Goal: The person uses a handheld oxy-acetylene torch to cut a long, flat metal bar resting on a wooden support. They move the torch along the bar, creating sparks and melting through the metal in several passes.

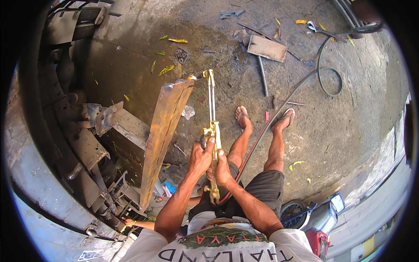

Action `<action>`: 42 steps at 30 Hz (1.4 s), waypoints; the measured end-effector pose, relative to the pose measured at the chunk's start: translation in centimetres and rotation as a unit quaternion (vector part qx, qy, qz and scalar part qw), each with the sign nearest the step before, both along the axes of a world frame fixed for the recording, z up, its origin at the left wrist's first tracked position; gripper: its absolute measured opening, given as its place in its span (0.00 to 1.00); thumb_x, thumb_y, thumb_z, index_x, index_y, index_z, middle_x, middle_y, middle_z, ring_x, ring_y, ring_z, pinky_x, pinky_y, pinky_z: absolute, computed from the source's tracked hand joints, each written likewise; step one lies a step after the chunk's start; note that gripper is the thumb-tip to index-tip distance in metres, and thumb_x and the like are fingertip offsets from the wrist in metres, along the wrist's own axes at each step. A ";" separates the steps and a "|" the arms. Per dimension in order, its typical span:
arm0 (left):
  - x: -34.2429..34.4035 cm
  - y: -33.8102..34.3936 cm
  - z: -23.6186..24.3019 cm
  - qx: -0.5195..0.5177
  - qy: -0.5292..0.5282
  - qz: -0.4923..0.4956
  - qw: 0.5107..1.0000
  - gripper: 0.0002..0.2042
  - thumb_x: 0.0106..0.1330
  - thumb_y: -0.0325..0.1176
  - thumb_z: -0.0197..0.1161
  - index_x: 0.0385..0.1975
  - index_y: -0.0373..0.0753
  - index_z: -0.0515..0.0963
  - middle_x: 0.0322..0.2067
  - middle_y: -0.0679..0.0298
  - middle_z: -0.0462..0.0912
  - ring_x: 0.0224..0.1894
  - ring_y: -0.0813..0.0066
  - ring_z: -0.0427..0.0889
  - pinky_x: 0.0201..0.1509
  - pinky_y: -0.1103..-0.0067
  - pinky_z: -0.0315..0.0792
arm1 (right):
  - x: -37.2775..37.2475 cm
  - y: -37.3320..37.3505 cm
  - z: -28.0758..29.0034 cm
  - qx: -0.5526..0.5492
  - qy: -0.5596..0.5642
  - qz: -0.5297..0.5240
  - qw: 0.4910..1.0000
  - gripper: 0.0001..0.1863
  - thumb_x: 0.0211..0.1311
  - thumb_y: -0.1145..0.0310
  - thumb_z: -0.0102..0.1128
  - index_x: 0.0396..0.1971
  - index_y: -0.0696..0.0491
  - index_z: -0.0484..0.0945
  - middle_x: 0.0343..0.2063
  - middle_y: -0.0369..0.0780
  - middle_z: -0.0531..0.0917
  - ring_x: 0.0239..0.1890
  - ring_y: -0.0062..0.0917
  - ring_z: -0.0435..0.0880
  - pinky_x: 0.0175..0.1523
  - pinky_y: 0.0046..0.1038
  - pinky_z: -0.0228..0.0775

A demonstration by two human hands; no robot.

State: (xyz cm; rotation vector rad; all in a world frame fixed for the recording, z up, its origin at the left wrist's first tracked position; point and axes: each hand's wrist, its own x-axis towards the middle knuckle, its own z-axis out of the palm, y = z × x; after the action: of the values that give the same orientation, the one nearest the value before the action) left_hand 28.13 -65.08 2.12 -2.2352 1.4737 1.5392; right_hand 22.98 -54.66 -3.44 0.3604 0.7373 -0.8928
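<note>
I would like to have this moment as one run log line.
left hand: gripping brass torch | right hand: gripping same torch | nozzle: facing far end of metal beam, bright glow there

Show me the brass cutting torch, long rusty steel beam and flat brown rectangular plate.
Brass cutting torch (215,129): head view, body.
Long rusty steel beam (163,136): head view, broad face.
Flat brown rectangular plate (267,48): head view, top face.

I am gripping a torch (214,129) of glossy, brass-toned metal; the beam (163,135) is showing rough, rust-stained metal, the ground (340,131) presenting matt, coarse concrete.
</note>
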 end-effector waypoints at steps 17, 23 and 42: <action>0.4 0.3 -0.7 -0.021 0.014 -0.006 1.000 0.20 0.73 0.46 0.52 0.35 0.32 0.78 0.20 0.56 0.78 0.23 0.69 0.74 0.31 0.68 0.69 | 0.1 -0.3 0.0 -0.015 0.040 0.024 0.999 0.43 0.61 0.23 0.23 0.32 0.51 0.70 0.12 0.34 0.65 0.09 0.23 0.63 0.15 0.26 0.62; 0.4 0.1 -0.8 -0.016 0.033 -0.011 0.999 0.19 0.73 0.45 0.52 0.35 0.31 0.78 0.19 0.57 0.78 0.22 0.70 0.74 0.31 0.69 0.69 | 0.2 -0.1 -0.3 -0.005 0.023 0.024 0.999 0.43 0.61 0.24 0.22 0.33 0.51 0.70 0.12 0.34 0.65 0.09 0.22 0.63 0.16 0.25 0.62; 1.3 0.5 -1.8 0.004 0.028 -0.006 1.000 0.22 0.72 0.47 0.53 0.37 0.30 0.79 0.24 0.54 0.79 0.27 0.67 0.76 0.36 0.68 0.70 | -0.2 -0.3 0.1 -0.005 0.010 -0.004 1.000 0.37 0.67 0.31 0.29 0.38 0.55 0.67 0.14 0.36 0.66 0.10 0.21 0.65 0.15 0.25 0.60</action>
State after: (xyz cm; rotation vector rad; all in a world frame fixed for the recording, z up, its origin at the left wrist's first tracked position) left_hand 29.39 -64.57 0.37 -2.1927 1.4889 1.6131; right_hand 22.74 -54.96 -3.35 0.3465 0.7501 -0.9074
